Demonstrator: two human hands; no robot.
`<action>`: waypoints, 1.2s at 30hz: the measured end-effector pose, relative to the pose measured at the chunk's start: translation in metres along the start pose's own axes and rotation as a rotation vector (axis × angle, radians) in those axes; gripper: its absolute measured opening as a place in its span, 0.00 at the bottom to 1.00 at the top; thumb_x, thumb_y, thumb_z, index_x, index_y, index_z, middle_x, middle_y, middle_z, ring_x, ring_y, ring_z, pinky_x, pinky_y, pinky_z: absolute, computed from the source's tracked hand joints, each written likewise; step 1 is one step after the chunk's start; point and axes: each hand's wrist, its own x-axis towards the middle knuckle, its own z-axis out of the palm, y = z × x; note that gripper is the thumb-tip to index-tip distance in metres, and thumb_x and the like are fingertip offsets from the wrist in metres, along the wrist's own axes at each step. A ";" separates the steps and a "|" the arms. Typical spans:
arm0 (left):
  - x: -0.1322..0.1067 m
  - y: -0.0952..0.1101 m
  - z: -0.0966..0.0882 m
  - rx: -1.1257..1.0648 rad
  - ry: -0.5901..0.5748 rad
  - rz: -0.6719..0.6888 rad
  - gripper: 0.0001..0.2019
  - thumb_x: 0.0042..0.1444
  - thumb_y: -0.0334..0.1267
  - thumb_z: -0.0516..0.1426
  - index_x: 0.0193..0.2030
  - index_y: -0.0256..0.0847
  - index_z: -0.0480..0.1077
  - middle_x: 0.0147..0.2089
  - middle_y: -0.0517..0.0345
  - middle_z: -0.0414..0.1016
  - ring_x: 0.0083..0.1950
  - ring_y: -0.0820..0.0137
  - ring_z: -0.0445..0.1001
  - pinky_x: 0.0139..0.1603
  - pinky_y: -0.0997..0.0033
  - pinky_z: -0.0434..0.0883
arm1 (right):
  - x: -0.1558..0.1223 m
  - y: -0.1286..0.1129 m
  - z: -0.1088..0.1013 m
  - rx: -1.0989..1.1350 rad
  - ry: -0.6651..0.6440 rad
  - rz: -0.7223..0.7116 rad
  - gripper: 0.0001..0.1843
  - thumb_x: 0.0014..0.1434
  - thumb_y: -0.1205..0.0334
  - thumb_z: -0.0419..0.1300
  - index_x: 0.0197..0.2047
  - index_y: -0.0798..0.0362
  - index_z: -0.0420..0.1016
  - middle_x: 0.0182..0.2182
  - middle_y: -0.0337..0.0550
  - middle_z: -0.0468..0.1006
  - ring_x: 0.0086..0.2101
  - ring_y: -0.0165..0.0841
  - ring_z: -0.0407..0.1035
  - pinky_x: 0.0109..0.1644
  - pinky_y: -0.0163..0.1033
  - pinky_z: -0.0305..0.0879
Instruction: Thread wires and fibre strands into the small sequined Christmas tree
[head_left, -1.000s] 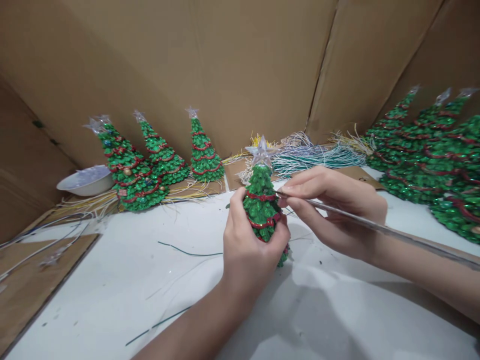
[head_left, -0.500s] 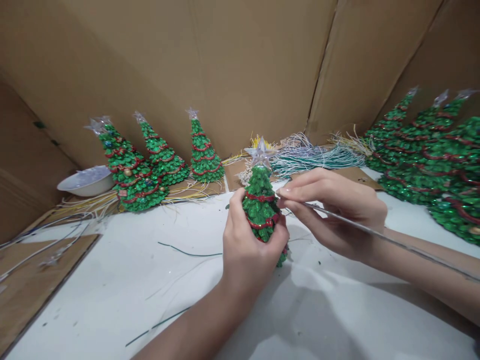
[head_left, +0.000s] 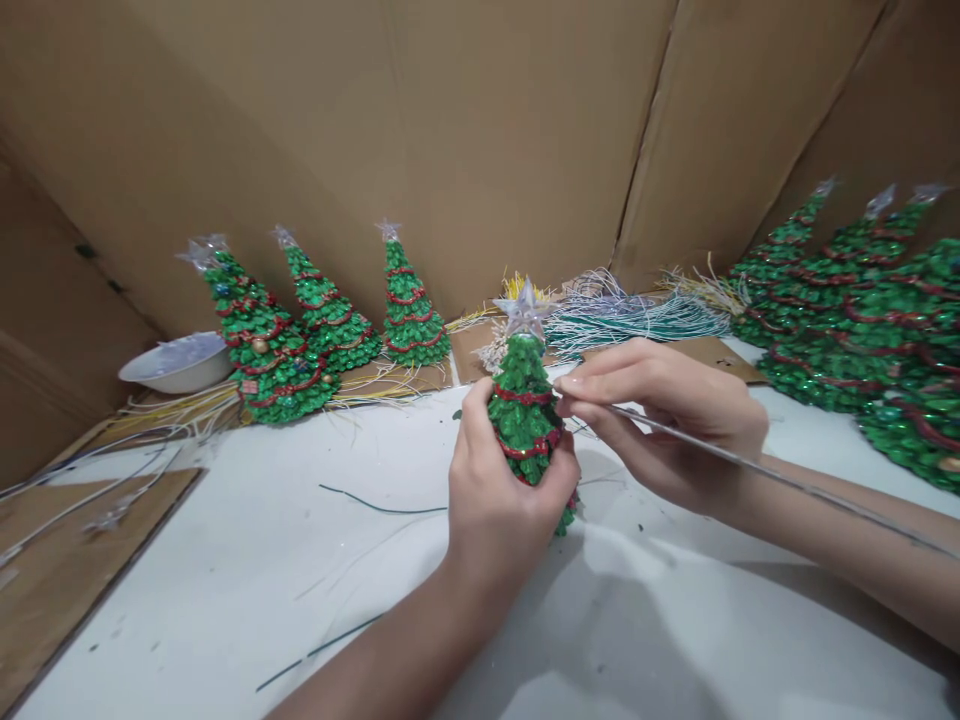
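Head cam is showing L hand (head_left: 499,500) gripping the small green tree (head_left: 523,430), thumb & fingers curling round its middle. R hand (head_left: 675,405) is pinching a thin grey rod (head_left: 757,466) btwn thumb & fingertips, w/ the pinch sitting just beside the tree's R edge; can't tell if the tip's touching. Tree is being held approx. upright, mid-view, at the white table (head_left: 225,570), clear star (head_left: 526,312) showing on top. Dark green wire (head_left: 375,502) is lying L of L hand. Behind, a wire bundle (head_left: 637,318) is resting near cardboard (head_left: 705,352). Back L, other trees (head_left: 414,315) are standing nr a white bowl (head_left: 184,377); more trees (head_left: 847,310) are standing far R.
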 end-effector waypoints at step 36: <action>0.000 -0.002 0.001 -0.002 0.005 0.023 0.24 0.47 0.39 0.57 0.50 0.41 0.55 0.40 0.52 0.71 0.40 0.65 0.72 0.37 0.67 0.70 | -0.001 -0.004 -0.002 0.096 -0.030 0.086 0.07 0.53 0.73 0.58 0.33 0.51 0.69 0.29 0.41 0.74 0.32 0.29 0.70 0.36 0.37 0.68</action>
